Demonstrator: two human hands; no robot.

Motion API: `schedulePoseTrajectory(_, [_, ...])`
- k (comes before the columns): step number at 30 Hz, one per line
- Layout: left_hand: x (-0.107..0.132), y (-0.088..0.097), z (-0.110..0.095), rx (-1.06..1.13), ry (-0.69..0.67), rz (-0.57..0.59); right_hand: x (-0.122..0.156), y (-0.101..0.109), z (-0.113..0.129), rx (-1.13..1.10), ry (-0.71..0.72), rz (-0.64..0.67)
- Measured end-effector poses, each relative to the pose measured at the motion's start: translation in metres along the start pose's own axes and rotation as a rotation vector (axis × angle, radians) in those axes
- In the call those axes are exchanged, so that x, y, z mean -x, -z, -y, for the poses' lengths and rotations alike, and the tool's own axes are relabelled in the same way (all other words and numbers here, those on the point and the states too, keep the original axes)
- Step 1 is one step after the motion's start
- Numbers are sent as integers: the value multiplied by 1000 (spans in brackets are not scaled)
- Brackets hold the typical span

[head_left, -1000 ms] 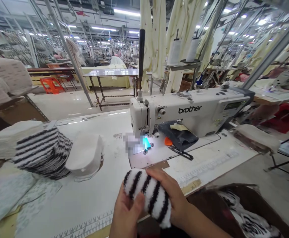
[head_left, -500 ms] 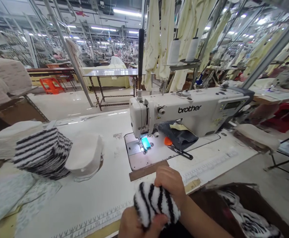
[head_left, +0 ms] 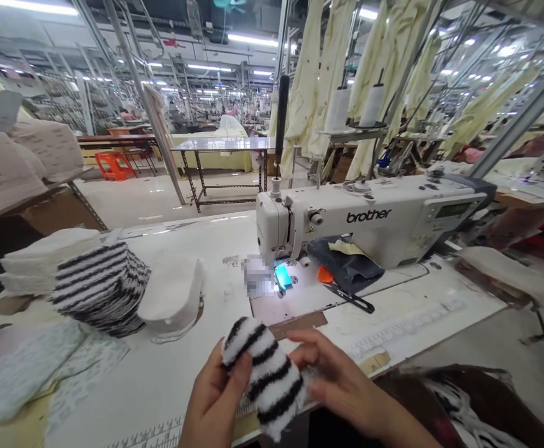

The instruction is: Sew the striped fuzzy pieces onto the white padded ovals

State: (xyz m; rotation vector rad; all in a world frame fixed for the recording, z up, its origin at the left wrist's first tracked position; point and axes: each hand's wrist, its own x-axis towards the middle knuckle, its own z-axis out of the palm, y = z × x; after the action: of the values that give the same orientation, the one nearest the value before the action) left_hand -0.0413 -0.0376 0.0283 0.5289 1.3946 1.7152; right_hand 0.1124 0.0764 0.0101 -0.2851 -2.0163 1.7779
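A fuzzy black-and-white striped fabric piece (head_left: 265, 373), rounded at its top end, is tilted above the table's front edge. My left hand (head_left: 220, 386) pinches it at the left, thumb on the face and fingers behind. Beside its right edge is my right hand (head_left: 332, 373), with thumb and fingers apart; whether a fingertip touches the cloth I cannot make out. Beyond the hands stands a white sewing machine (head_left: 369, 214), its lamp lit over a blue piece (head_left: 282, 275) near the needle. Black thread snips (head_left: 350, 297) lie on the machine bed.
On the left are a stack of striped pieces (head_left: 99, 286), a pile of white oval pieces (head_left: 171, 289) and pale printed cloth (head_left: 33, 361). A ruler strip (head_left: 155, 432) runs along the front edge. More striped cloth fills a brown bin (head_left: 467, 398) at lower right.
The striped piece was gripped in both hands, bunched up; now it lies flatter and turned, held by my left hand. My right hand has loosened its grip and opened. The view shifted slightly left.
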Motion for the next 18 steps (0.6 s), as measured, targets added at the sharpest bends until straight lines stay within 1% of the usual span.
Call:
schedulePoseTrajectory(2, [-2, -1, -2, -73, 32, 95, 0, 2, 0, -153, -99, -13])
schedulePoseTrajectory(4, [-2, -7, -2, -109, 40, 145, -3, 0, 0, -205, -163, -62])
schedulePoseTrajectory(6, [-1, -14, -1, -52, 33, 132, -7, -4, 1, -249, -181, -128])
schedulePoseTrajectory(8, [1, -20, 3, 46, 52, 113, -10, -8, 0, -309, -144, -184])
schedulePoseTrajectory(10, [2, -20, 7, 108, 99, 111, -10, -11, -1, -348, -135, -189])
schedulePoseTrajectory(12, [2, -17, 12, 97, 121, 97, -7, -11, -3, -358, -154, -141])
schedulePoseTrajectory(13, [2, -14, 14, 67, 122, 94, -4, -10, -4, -343, -165, -116])
schedulePoseTrajectory(15, [2, -9, 15, -43, 104, 98, 0, -7, -4, -232, -171, -104])
schedulePoseTrajectory(18, [5, -7, 13, -289, 22, 105, 2, 0, 3, 33, -101, -165])
